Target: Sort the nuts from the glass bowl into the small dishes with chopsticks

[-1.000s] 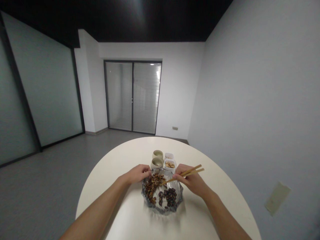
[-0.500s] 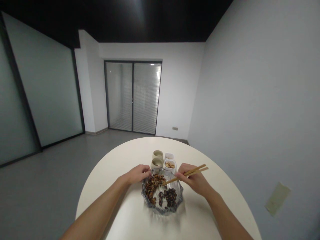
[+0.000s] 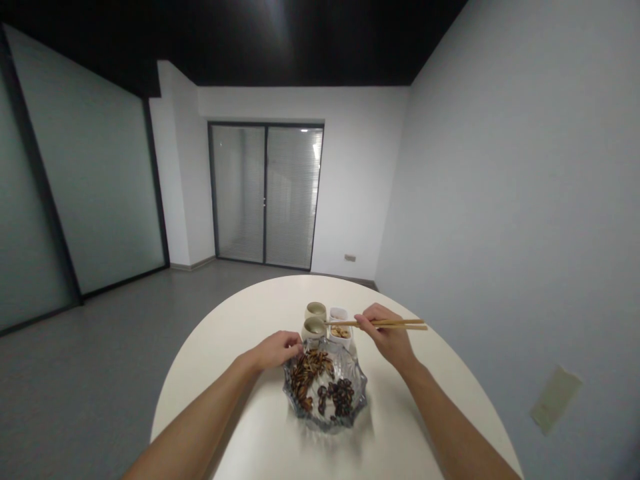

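My left hand (image 3: 277, 349) is closed at the upper left rim of a clear glass bowl (image 3: 325, 425) with a wavy edge. Inside the bowl, long brown seeds (image 3: 302, 381) lie to the left and dark, rounder seeds (image 3: 343, 397) at the lower right. A pair of wooden chopsticks (image 3: 407, 323) is gripped in my right hand (image 3: 386, 333). Their tips point left, at the right rim of the nearer greenish cup (image 3: 315, 327); whether they hold anything is too small to tell. Below the chopsticks, a white container (image 3: 341, 342) holds light brown nuts (image 3: 341, 332).
Behind the nearer cup stands a second greenish cup (image 3: 316, 310), with another white container (image 3: 339, 312) to its right. Everything rests on a round cream table (image 3: 210, 373). A white wall (image 3: 525, 200) rises to the right.
My right hand has lifted the chopsticks out of the bowl and moved them away from me, up to the nearer cup. My left hand has stayed at the bowl's rim.
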### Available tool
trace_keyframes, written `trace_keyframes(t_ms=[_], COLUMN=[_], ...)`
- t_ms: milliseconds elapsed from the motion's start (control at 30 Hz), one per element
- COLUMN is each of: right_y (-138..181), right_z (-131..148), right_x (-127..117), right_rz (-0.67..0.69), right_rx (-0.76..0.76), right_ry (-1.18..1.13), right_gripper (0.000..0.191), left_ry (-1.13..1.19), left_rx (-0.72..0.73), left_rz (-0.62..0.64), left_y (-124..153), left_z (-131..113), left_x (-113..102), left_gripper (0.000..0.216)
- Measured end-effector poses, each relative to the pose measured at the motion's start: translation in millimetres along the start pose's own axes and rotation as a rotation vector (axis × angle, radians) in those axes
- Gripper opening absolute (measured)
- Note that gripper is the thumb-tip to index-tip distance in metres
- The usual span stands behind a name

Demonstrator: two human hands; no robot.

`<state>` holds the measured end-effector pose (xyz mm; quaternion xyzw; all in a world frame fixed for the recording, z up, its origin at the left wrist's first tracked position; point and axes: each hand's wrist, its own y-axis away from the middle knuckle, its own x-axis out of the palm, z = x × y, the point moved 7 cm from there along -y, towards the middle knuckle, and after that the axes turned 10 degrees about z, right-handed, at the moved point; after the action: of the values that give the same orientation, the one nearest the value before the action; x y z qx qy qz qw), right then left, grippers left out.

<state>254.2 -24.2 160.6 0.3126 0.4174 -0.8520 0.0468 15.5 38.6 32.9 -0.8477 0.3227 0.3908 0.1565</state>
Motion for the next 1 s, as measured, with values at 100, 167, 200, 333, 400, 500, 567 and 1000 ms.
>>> trace_keyframes(t_ms=[100,167,200,333,400,500,567,1000], right_y=[-13,-21,-25,-33,-34,-32,-30,13], right_z=[-6,-10,-12,-22,-29,-40,-45,-33], right_x=[5,11,15,33,41,48,46,9], right_rz=[-0.083,-0.106,-0.111,-0.091,-0.054,-0.022,-0.032,-0.096], right_rx=[-0.003,-0.005,-0.008,0.0,0.017,0.059,0.082,0.195], right_ry=[0.033,0.051,0.058,0.085,0.079,0.072,0.068,-0.166], right_gripper=[0.037,0.036,0.036,0.039,0.04,0.041,0.041,0.039], left_ry=[0.008,0.016,0.019,0.023,0.022,0.013,0.008,0.014], left_rx=[-0.008,-0.007,-0.005,-0.003,-0.01,-0.015,-0.016,-0.001], left_rz=[-0.006,-0.003,0.001,0.004,0.0,0.005,0.009,0.011], left_y=[0,0,0,0,0,1,2,-2], left_z=[0,-1,-2,-4,-5,-6,-7,-5], left_x=[-1,-1,-1,-3,-4,-5,-5,3], left_gripper=[0.029,0.029,0.029,0.031,0.032,0.032,0.031,0.03])
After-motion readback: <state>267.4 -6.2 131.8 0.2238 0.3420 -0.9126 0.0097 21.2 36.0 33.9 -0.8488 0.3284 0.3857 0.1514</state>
